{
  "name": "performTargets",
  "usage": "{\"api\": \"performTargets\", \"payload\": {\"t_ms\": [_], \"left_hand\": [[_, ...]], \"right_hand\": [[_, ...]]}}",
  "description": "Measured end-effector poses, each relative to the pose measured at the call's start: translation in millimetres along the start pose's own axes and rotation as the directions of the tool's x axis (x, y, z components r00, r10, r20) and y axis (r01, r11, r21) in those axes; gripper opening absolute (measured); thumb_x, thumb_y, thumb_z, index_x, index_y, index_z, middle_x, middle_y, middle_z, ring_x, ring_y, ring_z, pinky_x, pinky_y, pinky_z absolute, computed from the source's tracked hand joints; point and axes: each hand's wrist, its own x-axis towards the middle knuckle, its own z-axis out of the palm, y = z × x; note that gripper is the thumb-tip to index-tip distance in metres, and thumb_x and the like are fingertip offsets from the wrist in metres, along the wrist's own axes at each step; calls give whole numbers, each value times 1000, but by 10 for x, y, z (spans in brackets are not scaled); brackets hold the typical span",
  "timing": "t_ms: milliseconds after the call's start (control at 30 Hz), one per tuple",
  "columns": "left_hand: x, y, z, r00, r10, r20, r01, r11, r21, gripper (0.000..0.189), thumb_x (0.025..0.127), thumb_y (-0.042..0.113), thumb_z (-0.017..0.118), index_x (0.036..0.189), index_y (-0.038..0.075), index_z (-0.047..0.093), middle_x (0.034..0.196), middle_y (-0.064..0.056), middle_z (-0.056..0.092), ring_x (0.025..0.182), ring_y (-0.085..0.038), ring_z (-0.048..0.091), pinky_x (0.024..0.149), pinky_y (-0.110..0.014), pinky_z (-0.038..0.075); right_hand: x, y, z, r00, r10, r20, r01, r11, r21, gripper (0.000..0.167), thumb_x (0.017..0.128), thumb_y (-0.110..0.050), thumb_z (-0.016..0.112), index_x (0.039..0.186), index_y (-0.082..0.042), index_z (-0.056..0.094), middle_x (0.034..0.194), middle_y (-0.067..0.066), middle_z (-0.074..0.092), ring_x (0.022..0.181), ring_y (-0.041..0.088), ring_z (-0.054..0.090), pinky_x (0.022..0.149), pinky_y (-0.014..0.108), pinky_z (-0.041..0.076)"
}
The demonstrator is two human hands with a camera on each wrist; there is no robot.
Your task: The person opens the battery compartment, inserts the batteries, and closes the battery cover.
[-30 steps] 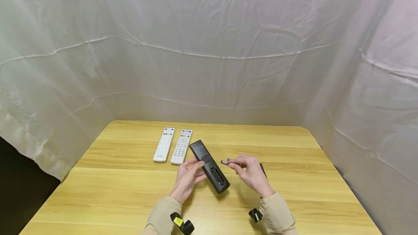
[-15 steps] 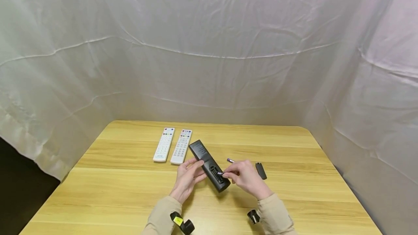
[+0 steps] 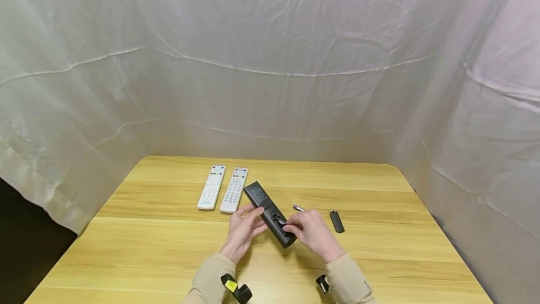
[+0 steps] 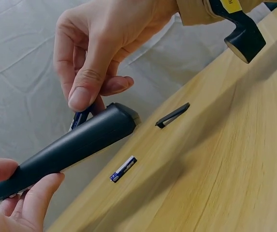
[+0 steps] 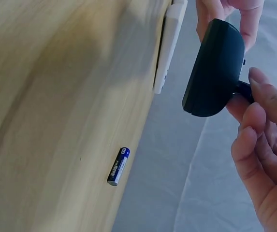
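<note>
In the head view my left hand (image 3: 241, 232) holds a black remote control (image 3: 258, 196) by its middle, back side up, with the battery compartment uncovered. Thumb and fingers of my right hand (image 3: 311, 234) pinch a small dark-blue battery (image 4: 79, 119), one end of it at the compartment. The remote's body hides part of that battery in the left wrist view. A second battery (image 5: 118, 166) lies on the table beyond the right hand. To the right of it is the black battery cover (image 3: 337, 222), flat on the wood.
Two white remote controls (image 3: 212, 186) lie side by side at the back left of the wooden table (image 3: 139, 229), buttons up. The nearer white remote (image 3: 234, 190) sits just left of the black one. Pale curtains (image 3: 270, 107) hang around the table's back and sides.
My right hand has moved left and down, bringing the battery from beside the black remote to its compartment. The second battery and the cover have come into fuller view. The left hand stays put.
</note>
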Motion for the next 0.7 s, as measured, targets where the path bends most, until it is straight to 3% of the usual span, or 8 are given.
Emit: {"api": "performTargets", "payload": {"t_ms": [333, 500, 700], "left_hand": [[6, 28, -18, 1000, -15, -2, 15, 1000, 11, 52, 95, 8, 66, 136, -10, 39, 115, -24, 72, 82, -19, 76, 80, -31, 67], [0, 48, -22, 1000, -15, -1, 15, 999, 30, 55, 95, 8, 66, 138, -10, 38, 119, -28, 69, 84, -21, 76, 81, -32, 67], [6, 26, -49, 1000, -21, 14, 21, 998, 51, 51, 94, 9, 66, 134, -8, 39, 113, -22, 73, 86, -21, 76, 81, -32, 67]], "right_hand": [[-1, 4, 17, 1000, 19, -2, -18, 998, 67, 11, 78, -12, 84, 78, -10, 73, 74, 0, 73, 64, -1, 57, 56, 13, 51], [-3, 20, 40, 1000, 23, -11, -22, 996, 90, 14, 76, -12, 85, 76, -10, 71, 71, -1, 72, 62, -4, 53, 55, 12, 49], [-7, 49, 52, 996, 80, 43, -85, 989, 125, 20, 75, -15, 86, 72, -12, 67, 63, -4, 66, 56, -6, 45, 50, 12, 44]]}}
